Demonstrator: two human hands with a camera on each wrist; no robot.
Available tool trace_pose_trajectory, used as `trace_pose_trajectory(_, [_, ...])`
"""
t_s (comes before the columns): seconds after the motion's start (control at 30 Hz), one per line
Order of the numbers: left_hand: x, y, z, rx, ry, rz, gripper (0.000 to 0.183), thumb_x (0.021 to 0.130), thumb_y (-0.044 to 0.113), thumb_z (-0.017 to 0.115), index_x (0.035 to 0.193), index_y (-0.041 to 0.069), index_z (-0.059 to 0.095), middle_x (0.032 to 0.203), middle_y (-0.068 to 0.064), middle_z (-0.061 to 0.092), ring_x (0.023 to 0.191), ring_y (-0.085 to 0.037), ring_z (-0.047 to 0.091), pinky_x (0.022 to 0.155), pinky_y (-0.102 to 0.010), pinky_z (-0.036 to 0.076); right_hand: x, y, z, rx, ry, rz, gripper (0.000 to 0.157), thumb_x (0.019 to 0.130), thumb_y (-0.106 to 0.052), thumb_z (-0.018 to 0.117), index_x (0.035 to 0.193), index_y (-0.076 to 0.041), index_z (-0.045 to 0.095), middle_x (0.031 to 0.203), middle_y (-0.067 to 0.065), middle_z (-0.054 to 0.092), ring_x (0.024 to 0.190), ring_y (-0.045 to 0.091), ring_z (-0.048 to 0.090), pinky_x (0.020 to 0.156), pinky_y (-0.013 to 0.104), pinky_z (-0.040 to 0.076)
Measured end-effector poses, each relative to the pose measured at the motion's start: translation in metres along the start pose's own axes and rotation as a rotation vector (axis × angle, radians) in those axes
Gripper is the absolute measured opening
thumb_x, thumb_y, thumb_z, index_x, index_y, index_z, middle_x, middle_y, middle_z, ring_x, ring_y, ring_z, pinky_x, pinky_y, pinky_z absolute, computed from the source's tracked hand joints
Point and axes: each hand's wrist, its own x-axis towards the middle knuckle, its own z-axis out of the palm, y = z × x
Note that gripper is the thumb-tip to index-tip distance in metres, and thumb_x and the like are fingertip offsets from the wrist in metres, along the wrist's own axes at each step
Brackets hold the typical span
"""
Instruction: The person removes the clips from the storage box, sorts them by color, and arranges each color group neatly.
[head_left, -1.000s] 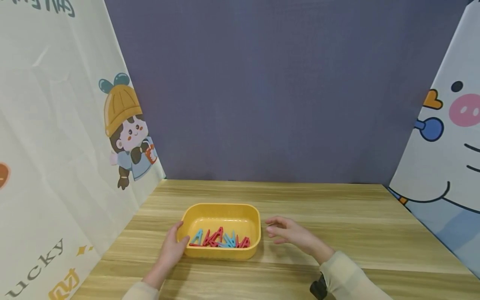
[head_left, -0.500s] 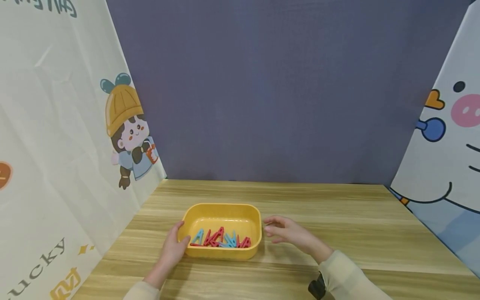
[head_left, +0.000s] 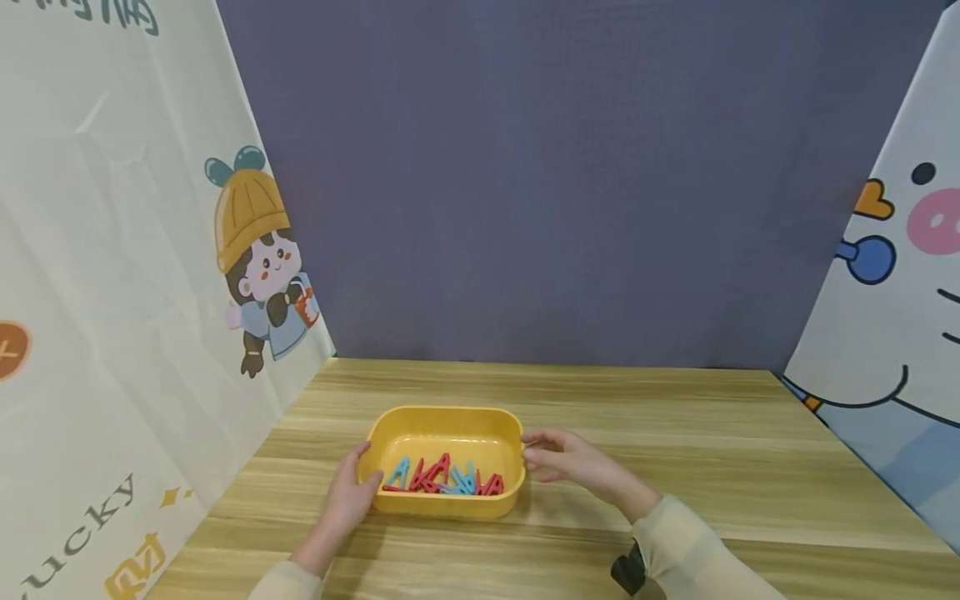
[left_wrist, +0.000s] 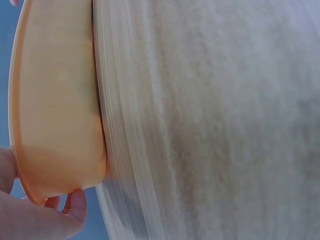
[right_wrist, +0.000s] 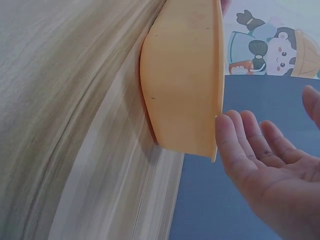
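A yellow plastic tub (head_left: 442,506) stands on the wooden table, with several red and light-blue clothespins (head_left: 431,477) lying along its near side. My left hand (head_left: 349,493) grips the tub's left end, thumb by the rim; in the left wrist view its fingers (left_wrist: 76,205) curl against the end wall below the rim. At the opposite end, my right hand (head_left: 576,468) is held with loosely bent fingers, the fingertips right at the rim. The right wrist view shows that hand (right_wrist: 275,172) palm toward the camera, thumb apart from the tub.
The wooden table (head_left: 660,442) stretches behind and to the right of the tub. A dark grey-blue panel (head_left: 555,183) rises at its far edge. Printed cartoon sheets (head_left: 135,275) flank it on both sides. A black device (head_left: 628,572) shows at my right sleeve.
My right hand has moved slightly left, from a small gap beside the tub to its right rim. The left hand keeps its hold, and the tub stays in place on the table.
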Motion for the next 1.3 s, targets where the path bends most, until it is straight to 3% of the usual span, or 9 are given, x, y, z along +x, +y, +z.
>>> trace_pose_trajectory(0.3, [-0.001, 0.001, 0.001, -0.004, 0.005, 0.004, 0.051, 0.085, -0.002, 0.055, 0.131, -0.013, 0.035, 0.133, -0.037, 0.033, 0.123, -0.050, 0.028, 0.102, -0.058, 0.022, 0.008, -0.002, 0.004, -0.023, -0.009, 0.002, 0.051, 0.095, -0.024, 0.052, 0.132, 0.009, 0.038, 0.116, 0.020, 0.052, 0.107, 0.040, 0.049, 0.089, 0.046, 0.046])
trace_pose_trajectory(0.6, [-0.001, 0.001, 0.000, -0.025, 0.002, -0.007, 0.050, 0.086, -0.004, 0.053, 0.132, -0.012, 0.035, 0.134, -0.036, 0.032, 0.124, -0.049, 0.027, 0.103, -0.057, 0.021, 0.012, -0.005, 0.008, -0.026, -0.011, -0.015, 0.058, 0.092, -0.028, 0.055, 0.132, 0.010, 0.037, 0.123, 0.024, 0.048, 0.108, 0.040, 0.049, 0.087, 0.044, 0.047])
trace_pose_trajectory(1.07, [0.000, -0.001, 0.001, -0.028, 0.020, 0.006, 0.049, 0.085, -0.005, 0.054, 0.130, -0.013, 0.037, 0.132, -0.036, 0.035, 0.124, -0.049, 0.029, 0.103, -0.056, 0.022, 0.018, -0.009, 0.015, -0.054, -0.036, -0.024, 0.054, 0.093, -0.026, 0.055, 0.131, 0.009, 0.039, 0.120, 0.016, 0.052, 0.108, 0.038, 0.049, 0.086, 0.043, 0.048])
trace_pose_trajectory(1.3, [-0.002, 0.001, 0.001, -0.034, 0.019, 0.001, 0.049, 0.084, -0.005, 0.054, 0.129, -0.014, 0.037, 0.131, -0.037, 0.034, 0.123, -0.049, 0.029, 0.103, -0.056, 0.022, 0.020, -0.012, 0.019, -0.064, -0.044, -0.021, 0.053, 0.093, -0.027, 0.055, 0.130, 0.007, 0.041, 0.121, 0.019, 0.051, 0.107, 0.037, 0.051, 0.084, 0.042, 0.049])
